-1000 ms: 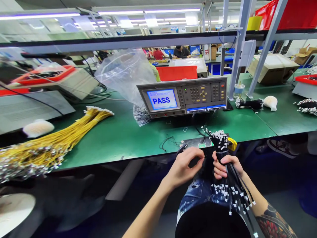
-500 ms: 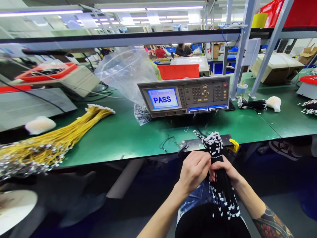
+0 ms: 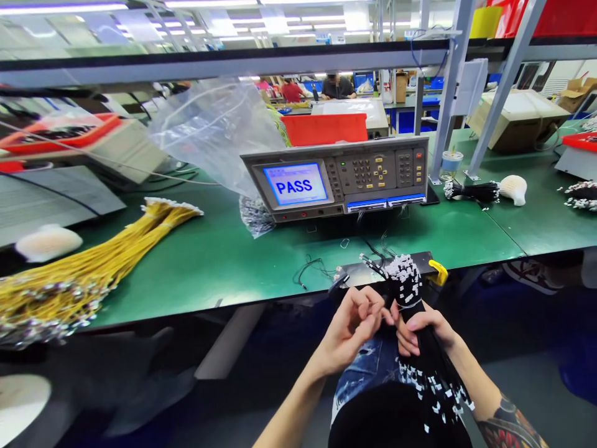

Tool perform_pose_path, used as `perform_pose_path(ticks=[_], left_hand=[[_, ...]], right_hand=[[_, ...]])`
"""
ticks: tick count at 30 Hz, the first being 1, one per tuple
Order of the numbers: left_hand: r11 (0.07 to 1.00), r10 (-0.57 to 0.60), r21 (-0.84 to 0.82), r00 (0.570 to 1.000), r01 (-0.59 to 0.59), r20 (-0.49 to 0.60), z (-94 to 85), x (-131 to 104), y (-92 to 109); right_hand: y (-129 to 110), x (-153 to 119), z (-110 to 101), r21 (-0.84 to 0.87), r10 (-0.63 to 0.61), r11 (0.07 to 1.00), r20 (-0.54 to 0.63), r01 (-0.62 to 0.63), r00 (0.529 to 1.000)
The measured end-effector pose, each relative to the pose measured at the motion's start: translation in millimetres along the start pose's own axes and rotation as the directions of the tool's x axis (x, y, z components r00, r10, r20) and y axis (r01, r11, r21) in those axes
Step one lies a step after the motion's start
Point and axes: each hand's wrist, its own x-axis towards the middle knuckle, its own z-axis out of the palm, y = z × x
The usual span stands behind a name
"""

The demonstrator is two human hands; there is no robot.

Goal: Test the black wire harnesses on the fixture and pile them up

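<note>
A thick bundle of black wire harnesses with white connectors at both ends is in my right hand, whose fingers wrap round it below a thin pale tie. The bundle slants over my lap, its lower ends fanning out. Just left of the bundle is my left hand, fingers curled in a pinch close to my right fingertips. Whatever those fingers hold, if anything, is too small to make out. Behind the bundle, a dark fixture with a yellow clamp handle lies at the bench edge.
A tester showing PASS stands on the green bench, a plastic bag beside it. Yellow cables lie to the left. Another black bundle, a white netted object and a cup sit to the right.
My left hand has pulled back leftward from the bundle, its fingers loosening from the tie area. My right hand keeps its hold. The whole view has shifted slightly.
</note>
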Motion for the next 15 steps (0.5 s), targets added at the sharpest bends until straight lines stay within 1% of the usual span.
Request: perform_pose_path(ticks=[1,2,3,4,5,6,7,9,11,13,15], left_hand=[[0.995,0.000,0.096,1.000,-0.003,0.029,-4.2,-0.6,1.6],[0.972,0.004,0.233,0.998,-0.020,0.068,-8.8,-1.4,2.7],[0.922,0.016,0.383,0.994,-0.057,0.110,-13.3,-2.4,3.3],[0.848,0.032,0.518,0.988,-0.108,0.153,-17.4,-3.7,3.4],[0.768,0.054,0.620,0.980,-0.162,0.189,-21.0,-5.2,3.1],[0.697,0.085,0.686,0.974,-0.207,0.208,-23.9,-6.9,2.4],[0.646,0.126,0.725,0.970,-0.238,0.206,-26.1,-8.7,1.7],[0.599,0.208,0.760,0.965,-0.253,0.158,-28.5,-11.7,0.7],[0.597,0.279,0.769,0.958,-0.230,0.070,-28.7,-13.1,0.7],[0.620,0.329,0.760,0.944,-0.193,-0.029,-27.7,-12.4,1.2],[0.666,0.344,0.729,0.932,-0.158,-0.112,-26.3,-10.1,0.8]], right_hand=[[0.9,-1.7,-2.7,-0.010,0.008,1.000,-0.011,-0.008,1.000],[2.0,-4.0,-5.5,-0.028,0.019,0.999,-0.033,-0.020,0.999],[3.2,-6.9,-8.3,-0.053,0.032,0.998,-0.063,-0.035,0.998],[4.4,-10.2,-11.3,-0.079,0.043,0.996,-0.101,-0.051,0.994],[5.5,-13.6,-14.1,-0.107,0.053,0.992,-0.142,-0.069,0.988],[6.3,-16.9,-16.8,-0.139,0.065,0.986,-0.181,-0.091,0.981],[6.6,-19.9,-19.2,-0.177,0.078,0.977,-0.217,-0.118,0.973],[5.8,-24.4,-22.5,-0.268,0.101,0.947,-0.282,-0.180,0.954],[3.2,-26.5,-23.3,-0.371,0.118,0.897,-0.323,-0.240,0.939],[0.3,-26.4,-21.6,-0.499,0.070,0.830,-0.352,-0.250,0.933],[-2.1,-25.1,-17.8,-0.633,-0.012,0.740,-0.349,-0.227,0.937]])
